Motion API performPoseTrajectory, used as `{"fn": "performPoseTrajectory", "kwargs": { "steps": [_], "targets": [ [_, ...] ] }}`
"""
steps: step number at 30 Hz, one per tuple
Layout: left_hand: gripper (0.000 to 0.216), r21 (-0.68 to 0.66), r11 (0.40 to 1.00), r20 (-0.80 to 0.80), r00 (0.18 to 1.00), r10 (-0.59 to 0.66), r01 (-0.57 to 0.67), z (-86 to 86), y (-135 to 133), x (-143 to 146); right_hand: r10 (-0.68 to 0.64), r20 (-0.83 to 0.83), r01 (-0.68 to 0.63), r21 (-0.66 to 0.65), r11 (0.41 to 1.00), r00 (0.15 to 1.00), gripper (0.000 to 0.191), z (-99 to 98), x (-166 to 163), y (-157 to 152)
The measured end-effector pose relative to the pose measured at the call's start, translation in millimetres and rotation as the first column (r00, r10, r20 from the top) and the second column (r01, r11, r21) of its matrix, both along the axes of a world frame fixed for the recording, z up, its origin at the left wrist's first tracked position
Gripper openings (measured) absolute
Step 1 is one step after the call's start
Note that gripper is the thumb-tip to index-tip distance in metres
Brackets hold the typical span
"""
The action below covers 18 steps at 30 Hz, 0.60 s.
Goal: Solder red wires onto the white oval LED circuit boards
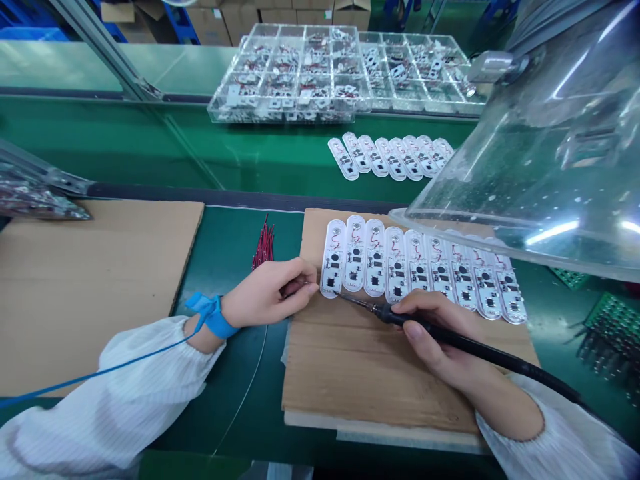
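Observation:
My right hand (pixel 440 337) is closed round a black soldering iron (pixel 450 337), whose tip touches the lower end of the leftmost white circuit board (pixel 333 259). That board starts a row of several white boards (pixel 425 270) lying side by side on a wooden work board (pixel 360 373). My left hand (pixel 273 293) is pinched shut beside the leftmost board, holding a thin solder wire (pixel 250 387) that trails down over the green mat. A blue wrist strap (pixel 213 313) sits on my left wrist.
A bundle of red wires (pixel 263 243) lies left of the wooden board. Cardboard (pixel 75 280) covers the left side. Another row of white boards (pixel 393 157) and clear compartment trays (pixel 300 73) sit farther back. A clear plastic hood (pixel 550 147) overhangs at right.

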<state>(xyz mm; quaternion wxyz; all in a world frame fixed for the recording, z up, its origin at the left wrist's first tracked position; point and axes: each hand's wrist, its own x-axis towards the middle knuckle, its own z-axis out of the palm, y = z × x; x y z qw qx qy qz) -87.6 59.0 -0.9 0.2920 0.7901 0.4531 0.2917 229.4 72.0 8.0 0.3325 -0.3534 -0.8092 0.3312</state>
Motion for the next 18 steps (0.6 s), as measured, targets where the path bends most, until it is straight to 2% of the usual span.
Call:
{"fn": "performPoseTrajectory", "kwargs": {
  "steps": [18],
  "targets": [
    [0.010, 0.001, 1.000, -0.033, 0.999, -0.028, 0.028, 1.4, 0.8, -0.1, 0.023, 0.040, -0.023, 0.017, 1.000, 0.999, 0.008, -0.9, -0.3, -1.4]
  ]
}}
